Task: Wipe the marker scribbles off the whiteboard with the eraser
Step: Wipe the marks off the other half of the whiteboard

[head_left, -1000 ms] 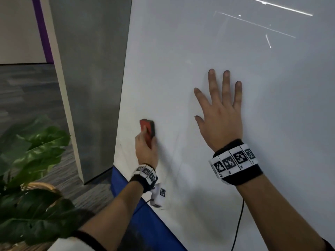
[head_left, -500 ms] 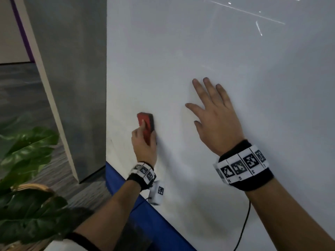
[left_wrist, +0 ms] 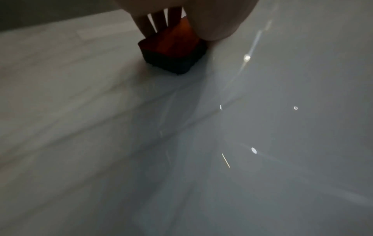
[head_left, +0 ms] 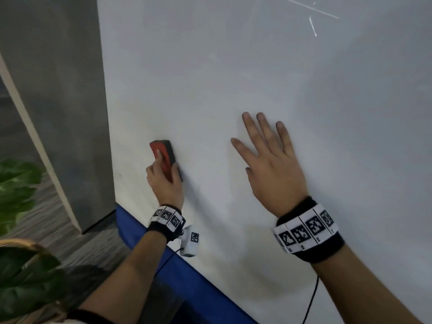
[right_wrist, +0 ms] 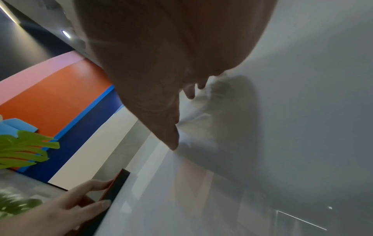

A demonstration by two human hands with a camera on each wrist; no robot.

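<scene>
The red eraser [head_left: 163,157] with black felt is pressed flat against the whiteboard [head_left: 257,66] near its lower left corner. My left hand [head_left: 164,183] grips it from below, fingers on the red back and thumb on the side. The left wrist view shows the eraser [left_wrist: 173,49] on the board [left_wrist: 201,143] under my fingers [left_wrist: 157,17]. My right hand [head_left: 268,164] lies flat on the board to the right, fingers spread. The right wrist view shows that palm [right_wrist: 171,47], the eraser [right_wrist: 115,186] and my left hand [right_wrist: 70,206]. Only faint smears show on the board.
A grey panel [head_left: 58,90] stands just left of the board's edge. A blue strip [head_left: 187,277] runs under the board. Green plant leaves [head_left: 18,188] and a basket rim [head_left: 23,244] sit at the lower left. A black cable [head_left: 313,298] hangs from my right wrist.
The eraser in my left hand has slid a little further from the board's left edge. My right hand has turned on the board, so its fingers now point up and left.
</scene>
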